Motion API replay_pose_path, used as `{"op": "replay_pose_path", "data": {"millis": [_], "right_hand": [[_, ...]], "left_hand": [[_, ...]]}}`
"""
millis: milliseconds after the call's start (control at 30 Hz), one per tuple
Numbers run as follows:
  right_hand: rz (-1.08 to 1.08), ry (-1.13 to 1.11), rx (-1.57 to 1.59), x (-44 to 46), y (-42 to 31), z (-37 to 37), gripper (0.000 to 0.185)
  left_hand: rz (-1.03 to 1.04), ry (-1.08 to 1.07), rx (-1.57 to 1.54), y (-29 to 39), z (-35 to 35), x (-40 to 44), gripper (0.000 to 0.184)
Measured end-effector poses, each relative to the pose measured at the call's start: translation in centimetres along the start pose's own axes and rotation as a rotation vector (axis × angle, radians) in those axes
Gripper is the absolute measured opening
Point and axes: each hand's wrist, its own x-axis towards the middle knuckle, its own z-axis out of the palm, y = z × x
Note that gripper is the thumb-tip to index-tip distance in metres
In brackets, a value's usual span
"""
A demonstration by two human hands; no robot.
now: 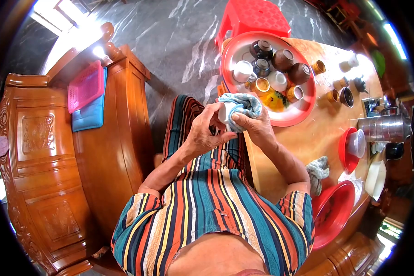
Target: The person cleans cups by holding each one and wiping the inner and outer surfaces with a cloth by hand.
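Observation:
Between my two hands, over my lap, is a small white cup [224,113] with a light blue patterned cloth [244,105] bunched against it. My left hand [204,130] has its fingers and thumb curled round the cup's left side. On the other side my right hand [256,123] grips the cloth, thumb pressed on top, against the cup. The cloth hides much of the cup. Just beyond my right hand lies a red-rimmed round tray [307,110] with several cups on it, among them a white cup [243,71] and a brown cup [283,60].
On the wooden table [285,147] stand more small cups [346,97], a metal pitcher [382,129], a grey cloth [317,172] and a red basin [334,214]. A red stool [257,18] is beyond the tray. At left, a wooden bench [110,119] bears a pink basket [86,86].

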Motion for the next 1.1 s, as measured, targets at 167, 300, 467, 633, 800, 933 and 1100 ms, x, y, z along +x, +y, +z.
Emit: {"op": "replay_pose_path", "data": {"millis": [167,300,467,633,800,933,1100], "right_hand": [[0.007,0.095,0.074,0.0,0.1,-0.4,0.031],[-0.058,0.144,0.066,0.0,0.8,-0.4,0.031],[-0.024,0.185,0.069,0.4,1.0,-0.6,0.029],[0.015,0.105,0.183,0.5,0.7,-0.6,0.038],[0.060,-0.124,-0.019,-0.1,-1.0,0.0,0.059],[0.052,-0.146,-0.126,-0.3,-0.8,0.1,0.065],[0.042,-0.069,-0.104,-0.7,-0.1,0.3,0.052]], "left_hand": [[0.016,-0.074,-0.027,0.8,0.8,0.3,0.071],[-0.040,-0.071,-0.197,0.4,1.6,0.1,0.069],[-0.046,-0.081,-0.124,-0.4,2.0,-0.2,0.066],[-0.054,0.023,-0.256,1.6,1.8,0.3,0.064],[-0.105,0.004,-0.337,0.4,0.2,0.1,0.053],[-0.047,0.059,0.007,0.5,-0.1,-0.3,0.055],[0.299,0.062,0.424,2.7,-0.1,0.4,0.059]]}}
